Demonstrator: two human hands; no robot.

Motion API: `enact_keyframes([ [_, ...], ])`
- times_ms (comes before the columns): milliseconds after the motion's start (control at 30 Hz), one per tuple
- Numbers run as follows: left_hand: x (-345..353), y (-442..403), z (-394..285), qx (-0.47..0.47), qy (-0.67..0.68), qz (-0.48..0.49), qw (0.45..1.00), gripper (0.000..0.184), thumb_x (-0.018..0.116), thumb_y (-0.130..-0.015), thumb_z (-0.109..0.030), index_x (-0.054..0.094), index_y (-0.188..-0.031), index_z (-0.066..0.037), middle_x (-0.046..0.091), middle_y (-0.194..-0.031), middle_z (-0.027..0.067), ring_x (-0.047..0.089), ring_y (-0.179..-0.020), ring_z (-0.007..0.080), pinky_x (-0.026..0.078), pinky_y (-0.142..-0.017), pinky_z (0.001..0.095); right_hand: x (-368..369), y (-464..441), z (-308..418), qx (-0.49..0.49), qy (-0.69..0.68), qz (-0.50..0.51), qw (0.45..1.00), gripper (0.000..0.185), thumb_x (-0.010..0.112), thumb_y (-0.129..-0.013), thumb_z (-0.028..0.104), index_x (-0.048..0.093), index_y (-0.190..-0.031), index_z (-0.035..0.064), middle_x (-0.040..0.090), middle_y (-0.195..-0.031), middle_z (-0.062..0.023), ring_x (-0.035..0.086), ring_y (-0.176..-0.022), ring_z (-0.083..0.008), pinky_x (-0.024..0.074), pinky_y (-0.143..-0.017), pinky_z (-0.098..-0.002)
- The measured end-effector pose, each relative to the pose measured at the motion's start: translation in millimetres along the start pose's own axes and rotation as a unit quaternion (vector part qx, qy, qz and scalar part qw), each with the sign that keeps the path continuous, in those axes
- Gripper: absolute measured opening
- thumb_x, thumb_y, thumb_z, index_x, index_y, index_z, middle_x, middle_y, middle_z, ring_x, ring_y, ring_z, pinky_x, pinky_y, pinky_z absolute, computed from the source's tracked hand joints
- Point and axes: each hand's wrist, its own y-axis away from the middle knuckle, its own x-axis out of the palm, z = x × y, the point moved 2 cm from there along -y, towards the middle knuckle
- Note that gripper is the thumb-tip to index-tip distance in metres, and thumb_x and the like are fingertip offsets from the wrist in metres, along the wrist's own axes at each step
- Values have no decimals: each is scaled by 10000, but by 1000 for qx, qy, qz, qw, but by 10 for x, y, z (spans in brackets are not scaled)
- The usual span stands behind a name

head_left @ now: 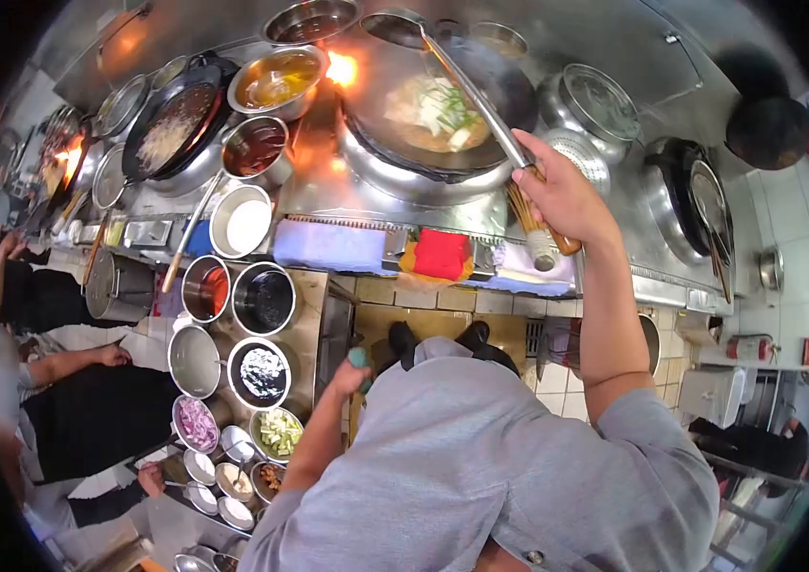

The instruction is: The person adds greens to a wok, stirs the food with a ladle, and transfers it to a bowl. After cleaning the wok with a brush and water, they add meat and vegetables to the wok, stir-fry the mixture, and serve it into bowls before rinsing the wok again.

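Note:
My right hand (565,191) is wrapped round the handle of a long metal ladle (474,93), which reaches over the wok to its bowl at the far rim. Below lies the wok (376,129), with a pale heap of food (438,110) and green strips in it, some steam rising. My left hand (340,379) hangs low by my waist, closed on a small green bundle (358,358) that looks like cloth. It is apart from the stove.
Flame (341,69) flares left of the wok, near a bowl of yellow oil (281,78). Seasoning pots (262,374) line the left side table. A bamboo brush (530,229) lies at the stove edge beside a red cloth (443,254). Other people (90,410) stand at the left.

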Motion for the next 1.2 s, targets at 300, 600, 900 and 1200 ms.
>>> enact_keyframes([
  [300, 13, -470, -2515, 120, 434, 155, 879, 314, 574, -817, -230, 496, -1048, -33, 580, -881, 109, 590, -705, 230, 501, -624, 350, 107, 362, -496, 28, -252, -45, 966, 511, 480, -903, 86, 294, -1379, 68, 452, -653, 16, 429, -471, -67, 360, -409, -225],
  [600, -132, -1011, -3752, 15, 484, 154, 861, 501, 447, -851, -549, 478, -1037, -85, 548, -892, 117, 561, -741, 232, 518, -626, 387, -23, -441, -1238, 134, -14, -104, 985, 387, 455, -919, 211, 429, -1277, 66, 483, -635, -21, 444, -447, -113, 401, -415, -287],
  [900, -84, -1224, -3841, -8, 459, 154, 875, 486, 489, -838, -546, 495, -959, -75, 533, -854, 122, 554, -722, 247, 520, -647, 400, 585, -776, -1206, 144, -141, 37, 979, 452, 463, -921, 236, 361, -1346, 122, 544, -703, -71, 520, -534, -151, 462, -486, -310],
  [1200, -10, -1707, -3864, -55, 491, 114, 862, 89, 504, -811, -115, 464, -815, -35, 481, -720, 103, 512, -641, 230, 520, -703, 418, 113, 352, -1099, 69, 317, -31, 945, 519, 471, -865, 153, 335, -1365, 116, 608, -898, -240, 587, -838, -404, 462, -755, -480],
])
